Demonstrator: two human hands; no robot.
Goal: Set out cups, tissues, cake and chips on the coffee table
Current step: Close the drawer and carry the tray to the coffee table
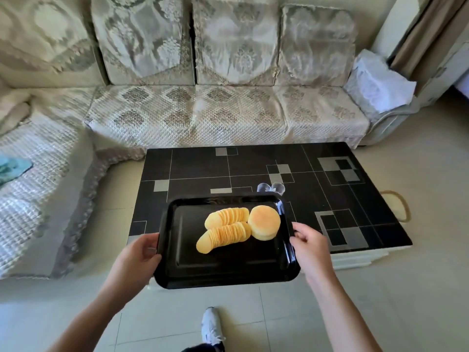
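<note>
You are gripping the black tray [228, 273] by its short edges, left hand [138, 257] and right hand [311, 246] each curled round the rim, holding it over the coffee table's [193, 168] near edge. The chips [223, 231] and cake [264, 222] are lying loose toward the tray's far right corner; tilting could slide them off, or into the cups [271, 188] just beyond.

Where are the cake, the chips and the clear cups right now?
cake [264, 222]: head view, middle of its top.
chips [223, 231]: head view, front row's middle.
clear cups [278, 188]: head view, right cup's rim.
</note>
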